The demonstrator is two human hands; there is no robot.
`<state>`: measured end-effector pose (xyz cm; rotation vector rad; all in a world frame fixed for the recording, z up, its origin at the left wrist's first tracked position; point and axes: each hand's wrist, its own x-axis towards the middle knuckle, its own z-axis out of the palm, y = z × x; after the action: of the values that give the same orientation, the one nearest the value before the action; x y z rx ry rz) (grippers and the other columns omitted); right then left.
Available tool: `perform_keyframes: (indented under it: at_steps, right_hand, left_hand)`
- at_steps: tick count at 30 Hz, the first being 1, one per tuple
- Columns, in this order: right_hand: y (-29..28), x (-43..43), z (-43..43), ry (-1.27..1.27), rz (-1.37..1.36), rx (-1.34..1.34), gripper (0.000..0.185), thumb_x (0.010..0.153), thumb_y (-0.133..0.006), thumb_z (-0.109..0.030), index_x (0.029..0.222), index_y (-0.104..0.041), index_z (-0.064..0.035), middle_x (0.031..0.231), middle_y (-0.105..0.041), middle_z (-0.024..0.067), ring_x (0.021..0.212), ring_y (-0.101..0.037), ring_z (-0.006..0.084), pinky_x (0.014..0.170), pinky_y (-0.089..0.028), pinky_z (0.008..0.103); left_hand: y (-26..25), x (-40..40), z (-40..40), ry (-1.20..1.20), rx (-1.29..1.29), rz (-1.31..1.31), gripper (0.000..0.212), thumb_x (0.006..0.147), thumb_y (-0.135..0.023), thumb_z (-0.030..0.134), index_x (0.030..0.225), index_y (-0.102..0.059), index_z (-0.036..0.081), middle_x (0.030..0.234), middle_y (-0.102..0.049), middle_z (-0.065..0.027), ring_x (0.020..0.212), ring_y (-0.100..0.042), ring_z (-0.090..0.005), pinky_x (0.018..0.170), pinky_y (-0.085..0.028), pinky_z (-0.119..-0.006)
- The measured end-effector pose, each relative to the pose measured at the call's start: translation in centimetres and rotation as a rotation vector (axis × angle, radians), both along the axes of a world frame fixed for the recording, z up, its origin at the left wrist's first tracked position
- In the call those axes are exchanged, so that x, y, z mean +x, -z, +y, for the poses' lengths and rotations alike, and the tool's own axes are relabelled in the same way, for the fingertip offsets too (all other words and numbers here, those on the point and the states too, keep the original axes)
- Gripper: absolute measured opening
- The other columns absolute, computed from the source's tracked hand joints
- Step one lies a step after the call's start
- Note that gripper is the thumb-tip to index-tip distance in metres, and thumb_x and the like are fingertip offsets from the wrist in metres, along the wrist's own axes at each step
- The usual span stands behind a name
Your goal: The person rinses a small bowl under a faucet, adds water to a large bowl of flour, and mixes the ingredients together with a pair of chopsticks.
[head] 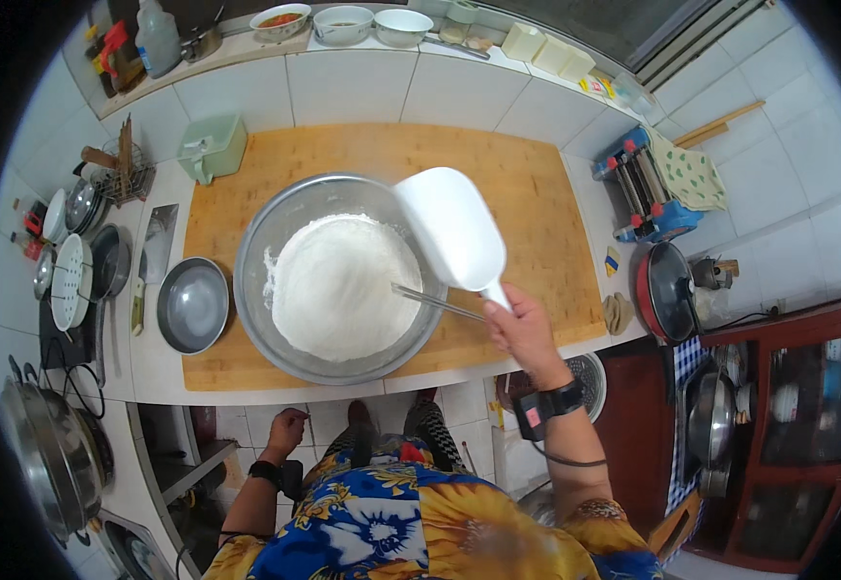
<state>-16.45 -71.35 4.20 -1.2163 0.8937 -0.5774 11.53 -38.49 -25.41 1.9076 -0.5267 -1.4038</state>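
My right hand (525, 330) grips the handle of a white plastic scoop (457, 232), held over the right rim of a large metal mixing bowl (257, 290). The scoop looks empty. A heap of white powder that looks like flour (344, 290) fills the middle of the bowl. Metal chopsticks (442, 302) cross the bowl's right rim, one end at the flour and the other near my right hand; whether my fingers also hold them I cannot tell. Below the counter's front edge, my left hand (288, 433) hangs with curled fingers and nothing visible in it.
Under the bowl lies a wooden board (522, 188). Left of it are a grey metal bowl (193, 306), a cleaver (157, 243) and a green plastic container (212, 148). A pasta machine (645, 185) and a red pan (669, 293) stand at the right.
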Motion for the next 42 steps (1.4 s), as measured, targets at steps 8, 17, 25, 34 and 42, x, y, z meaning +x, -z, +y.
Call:
perform_keyframes:
  at_steps: [8,17,25,34,42]
  right_hand:
    - [6.9,-10.5,-16.5,0.292,0.198,-0.169,0.016,0.091,-0.061,-0.022,0.085,-0.058,-0.0074,0.057,-0.045,-0.0055,0.041,-0.039,0.0043,0.036,-0.028,0.0211]
    - [13.5,-13.3,-29.3,0.241,0.348,-0.073,0.029,0.090,-0.063,-0.032,0.074,-0.049,-0.0112,0.054,-0.040,-0.0044,0.037,-0.035,0.0071,0.034,-0.027,0.0241]
    - [15.3,-12.5,-33.1,0.120,0.341,-0.055,0.030,0.091,-0.061,-0.033,0.075,-0.051,-0.0099,0.055,-0.046,-0.0019,0.038,-0.039,0.0084,0.034,-0.029,0.0243]
    - [14.7,-16.2,-32.3,0.285,0.440,-0.560,0.046,0.093,-0.059,-0.029,0.120,-0.053,0.0077,0.101,-0.063,0.0117,0.090,-0.058,0.0182,0.080,-0.047,0.0296]
    - [11.3,-14.3,-12.6,0.056,0.322,-0.271,0.029,0.094,-0.057,-0.023,0.115,-0.057,-0.0036,0.088,-0.062,0.0038,0.070,-0.055,0.0080,0.057,-0.046,0.0240]
  left_hand:
    - [-2.8,-3.1,-2.6,-0.069,0.070,-0.015,0.018,0.093,-0.051,0.014,0.097,-0.061,0.000,0.061,-0.053,-0.0008,0.047,-0.048,-0.0095,0.042,-0.040,-0.025]
    - [-7.2,-7.8,-3.2,-0.336,0.041,-0.117,0.020,0.095,-0.049,0.015,0.099,-0.059,-0.002,0.061,-0.054,-0.0042,0.052,-0.052,-0.0117,0.048,-0.043,-0.026]
    - [-9.5,-13.4,-1.5,-0.583,0.006,-0.046,0.019,0.095,-0.048,0.013,0.103,-0.057,-0.002,0.064,-0.055,-0.0042,0.056,-0.053,-0.0122,0.052,-0.044,-0.026]
    - [-11.9,-9.3,-0.9,-0.914,-0.184,-0.112,0.021,0.093,-0.051,0.015,0.107,-0.058,0.001,0.073,-0.059,-0.0034,0.062,-0.056,-0.0115,0.057,-0.046,-0.026]
    - [-15.0,3.3,-3.6,-1.155,-0.513,0.001,0.035,0.092,-0.052,0.018,0.124,-0.047,0.004,0.092,-0.062,-0.0068,0.074,-0.062,-0.0148,0.063,-0.051,-0.027]
